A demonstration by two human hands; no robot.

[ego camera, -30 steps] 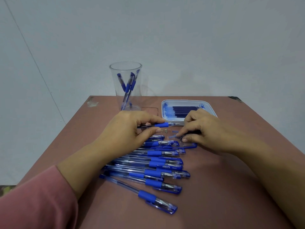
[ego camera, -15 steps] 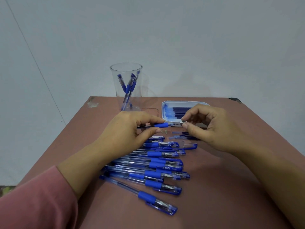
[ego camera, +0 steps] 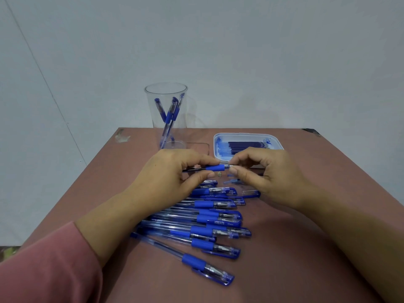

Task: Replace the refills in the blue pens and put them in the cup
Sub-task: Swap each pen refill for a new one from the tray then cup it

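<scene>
My left hand (ego camera: 172,173) grips a blue pen (ego camera: 215,167) by its barrel, held level above the table. My right hand (ego camera: 266,171) pinches the pen's metal tip end between thumb and forefinger. Below the hands lies a row of several capped blue pens (ego camera: 209,228) on the brown table. A clear plastic cup (ego camera: 167,114) at the back holds three blue pens. A white tray (ego camera: 277,141) of dark blue refills sits behind my right hand.
A loose pen cap (ego camera: 251,193) and small blue parts (ego camera: 231,182) lie on the table (ego camera: 306,248) under my right hand. A tiny spring (ego camera: 219,174) lies between the hands. A grey wall stands behind the table's far edge.
My right hand lifted from the table, where it touched small parts, and came to the tip of the pen held in my left hand. The left hand stayed still.
</scene>
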